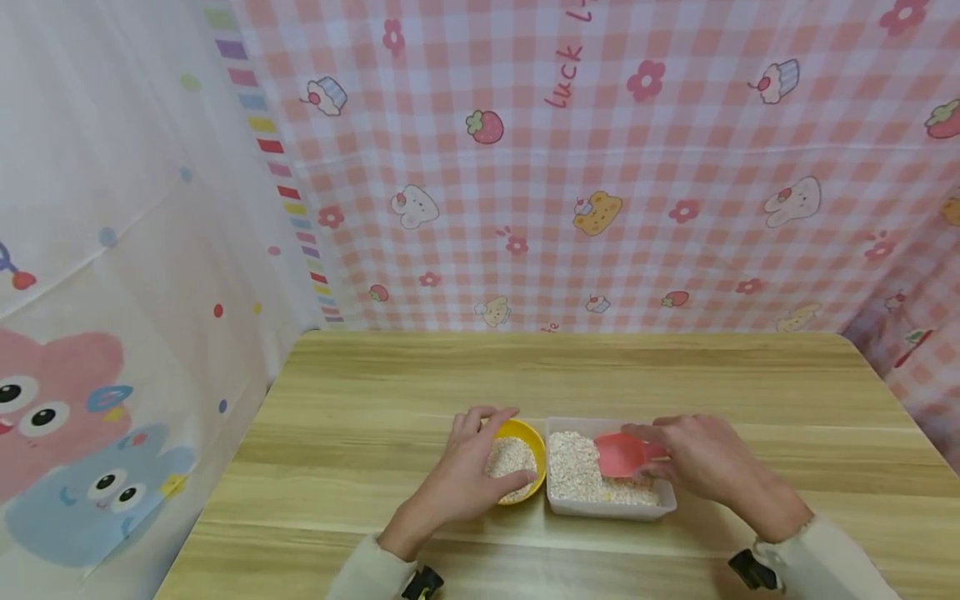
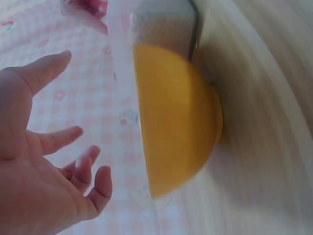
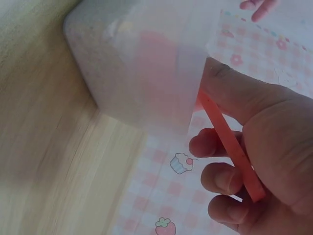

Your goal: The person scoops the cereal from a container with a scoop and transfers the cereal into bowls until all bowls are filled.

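Two bare hands work over a wooden bench (image 1: 360, 475). The left hand (image 1: 465, 471), its fingers relaxed and spread wide, hovers above the rim of a yellow bowl (image 1: 528, 432); the left wrist view shows a gap between fingers and bowl. The bowl stands upright on the bench and contains oats (image 1: 512, 461). Just beside it, on the person's right, stands a translucent white tub (image 1: 611, 510) with more oats, heaped higher toward the bowl side. The right hand (image 1: 701, 458) grips the handle of a pink scoop (image 1: 619, 455), whose head lies inside the tub, against the oats. Behind the bench hangs a pink checked curtain (image 1: 525, 183) printed with strawberries, flowers and cupcakes.
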Demonstrator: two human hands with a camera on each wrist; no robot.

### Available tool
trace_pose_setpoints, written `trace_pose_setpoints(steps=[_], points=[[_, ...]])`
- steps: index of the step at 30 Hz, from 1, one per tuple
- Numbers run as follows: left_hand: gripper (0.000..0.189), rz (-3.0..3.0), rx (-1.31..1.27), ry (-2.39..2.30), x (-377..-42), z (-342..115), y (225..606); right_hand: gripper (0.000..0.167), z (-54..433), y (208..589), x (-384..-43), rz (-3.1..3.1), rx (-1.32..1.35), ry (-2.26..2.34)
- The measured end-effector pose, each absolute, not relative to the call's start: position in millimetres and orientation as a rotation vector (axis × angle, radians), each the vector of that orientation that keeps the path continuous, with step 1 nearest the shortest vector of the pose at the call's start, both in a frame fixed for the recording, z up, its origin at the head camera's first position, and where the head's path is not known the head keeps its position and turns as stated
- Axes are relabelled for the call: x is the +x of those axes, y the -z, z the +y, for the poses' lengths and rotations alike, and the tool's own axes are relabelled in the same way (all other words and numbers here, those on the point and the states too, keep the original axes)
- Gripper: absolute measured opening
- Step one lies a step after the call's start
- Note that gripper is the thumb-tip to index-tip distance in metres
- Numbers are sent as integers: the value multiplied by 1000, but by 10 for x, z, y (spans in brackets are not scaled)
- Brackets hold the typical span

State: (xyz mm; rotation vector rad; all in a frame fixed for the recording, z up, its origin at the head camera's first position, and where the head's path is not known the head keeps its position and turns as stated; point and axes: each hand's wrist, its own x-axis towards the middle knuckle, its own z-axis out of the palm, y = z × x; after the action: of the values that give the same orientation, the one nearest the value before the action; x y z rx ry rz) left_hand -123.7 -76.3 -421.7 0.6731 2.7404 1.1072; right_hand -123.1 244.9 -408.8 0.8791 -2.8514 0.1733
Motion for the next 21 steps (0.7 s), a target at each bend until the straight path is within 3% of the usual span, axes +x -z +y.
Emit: trace_pose_setpoints(steps=[8,21], points=[[75,2716,678,-1019,-1242,-537,4243,53,2431,4092,-1239,-2825,863,-125],[99,2516,632,-1031,-1263,-337,4290,54,2437,4117,-1269,-2869,894,-207]])
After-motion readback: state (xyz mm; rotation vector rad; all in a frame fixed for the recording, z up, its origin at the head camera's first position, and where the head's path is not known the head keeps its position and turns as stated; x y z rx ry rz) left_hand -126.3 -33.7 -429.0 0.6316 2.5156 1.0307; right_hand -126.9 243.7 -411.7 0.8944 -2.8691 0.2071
